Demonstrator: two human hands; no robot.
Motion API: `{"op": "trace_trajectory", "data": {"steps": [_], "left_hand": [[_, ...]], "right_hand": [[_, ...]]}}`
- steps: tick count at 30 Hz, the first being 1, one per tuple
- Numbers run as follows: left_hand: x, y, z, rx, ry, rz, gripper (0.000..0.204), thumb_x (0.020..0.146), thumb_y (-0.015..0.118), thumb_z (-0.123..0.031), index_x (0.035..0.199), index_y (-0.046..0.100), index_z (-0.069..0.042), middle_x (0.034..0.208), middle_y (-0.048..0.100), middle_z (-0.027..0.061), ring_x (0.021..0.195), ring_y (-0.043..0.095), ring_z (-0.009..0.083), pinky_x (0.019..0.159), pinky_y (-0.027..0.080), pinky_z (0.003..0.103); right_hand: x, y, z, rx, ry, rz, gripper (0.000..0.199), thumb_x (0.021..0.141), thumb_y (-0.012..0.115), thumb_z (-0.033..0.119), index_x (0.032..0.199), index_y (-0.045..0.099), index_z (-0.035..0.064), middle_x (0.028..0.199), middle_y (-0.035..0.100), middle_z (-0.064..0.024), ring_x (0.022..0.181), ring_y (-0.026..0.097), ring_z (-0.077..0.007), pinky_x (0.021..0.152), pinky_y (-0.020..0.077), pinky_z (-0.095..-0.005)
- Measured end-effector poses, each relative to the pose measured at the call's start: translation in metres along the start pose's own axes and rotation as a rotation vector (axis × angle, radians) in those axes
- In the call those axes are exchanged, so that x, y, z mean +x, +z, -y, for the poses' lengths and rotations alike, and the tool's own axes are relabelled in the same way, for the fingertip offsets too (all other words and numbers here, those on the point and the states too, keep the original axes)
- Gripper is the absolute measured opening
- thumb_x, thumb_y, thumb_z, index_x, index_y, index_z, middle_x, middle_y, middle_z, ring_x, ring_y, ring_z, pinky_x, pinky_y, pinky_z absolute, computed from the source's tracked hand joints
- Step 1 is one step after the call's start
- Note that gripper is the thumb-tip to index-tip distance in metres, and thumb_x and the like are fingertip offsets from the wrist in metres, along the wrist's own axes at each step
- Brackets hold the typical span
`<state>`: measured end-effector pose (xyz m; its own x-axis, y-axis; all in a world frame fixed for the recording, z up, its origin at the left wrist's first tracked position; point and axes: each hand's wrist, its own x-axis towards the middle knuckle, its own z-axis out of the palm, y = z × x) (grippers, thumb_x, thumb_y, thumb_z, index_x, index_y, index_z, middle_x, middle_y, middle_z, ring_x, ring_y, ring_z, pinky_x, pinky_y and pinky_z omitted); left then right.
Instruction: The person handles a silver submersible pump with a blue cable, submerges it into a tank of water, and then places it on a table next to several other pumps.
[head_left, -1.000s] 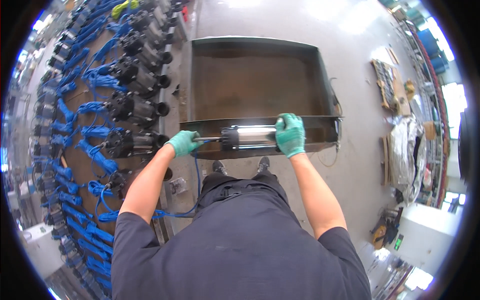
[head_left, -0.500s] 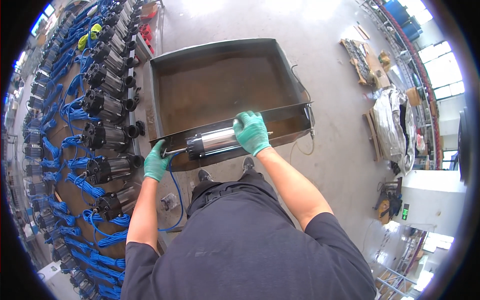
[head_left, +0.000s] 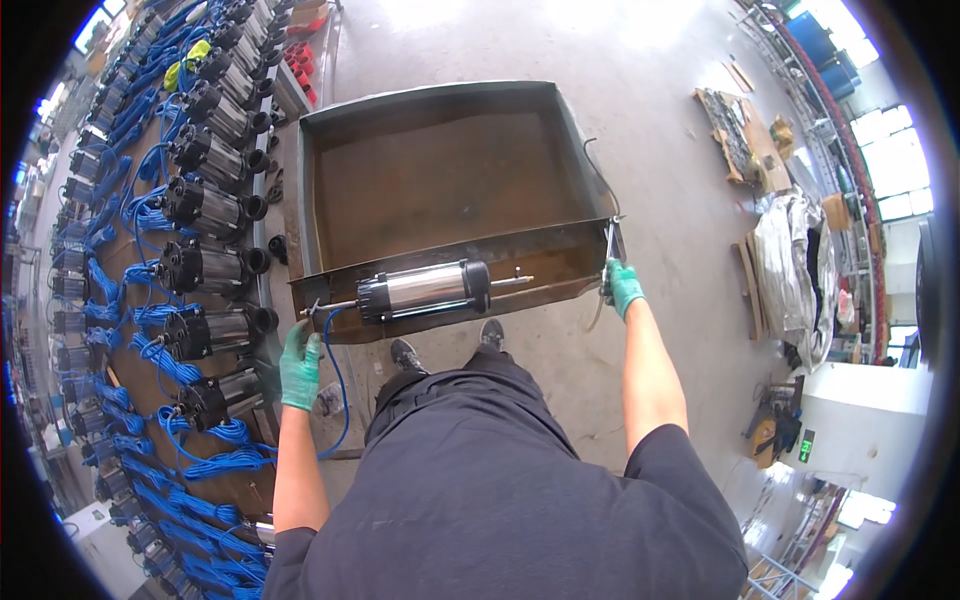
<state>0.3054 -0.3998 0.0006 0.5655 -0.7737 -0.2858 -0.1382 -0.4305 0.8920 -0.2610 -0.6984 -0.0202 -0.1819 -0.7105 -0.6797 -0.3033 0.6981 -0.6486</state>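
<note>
A submersible pump [head_left: 425,288] with a shiny steel body and black ends lies across the narrow front section of a brown-stained metal tank [head_left: 430,98]. From its left end a rod with a small cross handle [head_left: 318,308] sticks out, and a blue cable [head_left: 350,395] hangs down there. A brass-tipped rod [head_left: 515,281] projects from its right end. Just below the cross handle, my left hand [head_left: 299,372], in a green glove, has thumb and fingers apart. My gloved right hand [head_left: 625,288] is closed around a metal hose fitting [head_left: 610,243] at the tank's right front corner.
Rows of similar pumps [head_left: 205,268] with coiled blue cables [head_left: 205,460] stand on a bench at the left. A hose [head_left: 600,170] runs along the tank's right rim. Further right are a silvery sheet-covered pile [head_left: 790,275] and a pallet with boards [head_left: 745,140].
My right hand has left the pump body and moved right to the hose fitting. My left hand has let go of the cross handle and dropped slightly toward me.
</note>
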Motion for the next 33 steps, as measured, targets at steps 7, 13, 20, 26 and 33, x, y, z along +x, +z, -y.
{"op": "trace_trajectory", "data": {"steps": [7, 13, 20, 26, 33], "left_hand": [[-0.014, 0.055, -0.084, -0.102, 0.199, 0.148, 0.038, 0.102, 0.065, -0.024, 0.135, 0.06, -0.005, 0.107, 0.069, 0.0029, 0.091, 0.062, 0.0096, 0.081, 0.052, 0.025], [-0.025, 0.118, -0.166, -0.449, 0.264, 0.285, 0.061, 0.099, 0.07, -0.023, 0.151, 0.041, -0.008, 0.113, 0.067, 0.0065, 0.103, 0.062, 0.014, 0.094, 0.05, 0.029], [-0.017, 0.118, -0.186, -0.888, -0.021, -0.109, 0.023, 0.106, 0.056, -0.029, 0.113, 0.06, -0.007, 0.076, 0.059, 0.0015, 0.054, 0.05, 0.01, 0.047, 0.041, 0.026], [0.031, 0.032, -0.072, -1.089, -0.331, -0.501, 0.023, 0.103, 0.057, -0.038, 0.089, 0.056, -0.019, 0.067, 0.054, -0.0044, 0.046, 0.04, 0.0086, 0.041, 0.025, 0.026], [0.059, 0.004, -0.023, -0.682, -0.417, -0.447, 0.042, 0.1, 0.063, -0.049, 0.079, 0.058, -0.013, 0.059, 0.055, -0.0009, 0.037, 0.039, 0.0098, 0.035, 0.027, 0.026]], "right_hand": [[-0.061, 0.064, 0.042, 0.546, -0.179, 0.322, 0.025, 0.106, 0.05, 0.034, 0.103, 0.059, 0.0112, 0.068, 0.058, -0.001, 0.054, 0.053, -0.0134, 0.048, 0.042, -0.0298], [-0.19, 0.167, 0.058, -0.266, -0.889, 0.524, 0.018, 0.097, 0.064, 0.008, 0.113, 0.058, 0.0053, 0.086, 0.069, -0.0081, 0.071, 0.066, -0.0175, 0.066, 0.0538, -0.033], [-0.218, 0.25, 0.063, -0.555, -1.212, 0.637, 0.033, 0.092, 0.07, 0.022, 0.12, 0.062, 0.0052, 0.094, 0.069, -0.021, 0.079, 0.069, -0.0395, 0.069, 0.0547, -0.048], [-0.206, 0.223, 0.107, -0.59, -1.523, 0.288, 0.024, 0.085, 0.075, 0.012, 0.106, 0.067, 0.0039, 0.091, 0.068, -0.0154, 0.084, 0.067, -0.0336, 0.076, 0.0538, -0.0451], [-0.159, 0.222, 0.12, -1.043, -1.271, 0.171, 0.025, 0.088, 0.07, 0.027, 0.104, 0.071, 0.0073, 0.095, 0.071, -0.0136, 0.091, 0.067, -0.0323, 0.083, 0.0523, -0.0443]]}}
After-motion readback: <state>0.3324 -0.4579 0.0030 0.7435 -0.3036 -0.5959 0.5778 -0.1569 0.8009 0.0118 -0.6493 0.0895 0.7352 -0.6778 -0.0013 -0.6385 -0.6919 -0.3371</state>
